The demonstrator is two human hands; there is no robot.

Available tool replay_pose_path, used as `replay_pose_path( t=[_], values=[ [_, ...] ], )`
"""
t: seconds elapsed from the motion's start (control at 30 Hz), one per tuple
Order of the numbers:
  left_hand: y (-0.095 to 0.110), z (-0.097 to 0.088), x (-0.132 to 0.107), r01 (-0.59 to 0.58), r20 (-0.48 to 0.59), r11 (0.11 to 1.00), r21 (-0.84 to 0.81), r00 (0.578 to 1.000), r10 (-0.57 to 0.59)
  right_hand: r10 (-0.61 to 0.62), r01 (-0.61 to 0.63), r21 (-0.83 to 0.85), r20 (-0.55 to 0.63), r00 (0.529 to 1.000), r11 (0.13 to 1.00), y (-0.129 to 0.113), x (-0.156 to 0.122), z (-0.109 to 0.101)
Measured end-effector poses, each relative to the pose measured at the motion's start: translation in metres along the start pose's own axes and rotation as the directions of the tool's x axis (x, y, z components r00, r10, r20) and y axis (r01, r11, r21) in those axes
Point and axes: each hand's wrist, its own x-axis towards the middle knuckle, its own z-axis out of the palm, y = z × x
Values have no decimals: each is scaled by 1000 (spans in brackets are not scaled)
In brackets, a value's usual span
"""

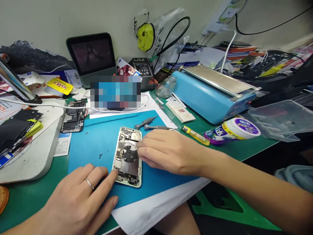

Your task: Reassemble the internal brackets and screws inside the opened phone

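One opened phone [127,156] lies on one blue mat [95,140] on the green worktop [55,166]. Two hands are on it: the left hand [80,195] has its grip loose, fingers spread, the index fingertip on the phone's lower left edge; the right hand [171,151] bunches its fingertips at the right edge, and whether its grip holds anything I cannot tell. Two screwdrivers [140,125] lie near the mat's upper right corner; one second phone [74,117] sits by its upper left corner.

The left hand [79,194] lies palm-down, loosely spread; the right hand [168,150] curls.
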Motion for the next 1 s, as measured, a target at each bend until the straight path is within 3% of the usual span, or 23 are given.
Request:
replay_pose_path(
  t=[0.17, 0.53, 0.8, 1.0],
  values=[
    [2, 1, -4, 15, -14, 1000, 26, 1000, -14, 137, -137, -42, -2, 991, 990, -13, -13, -2],
    [-2, 1, -2, -36, -17, 999, -31, 999, 36, 110, -105, -108, 45, 993, 989, -15, -9, 3],
    [0, -1, 2, -68, 12, 994, -86, 998, 69, 86, -80, -101, 55, 995, 992, -2, -3, 9],
    [0, -1, 1, -82, 43, 992, -92, 995, 86, 134, -131, -80, 42, 990, 988, 9, -9, 9]
  ],
)
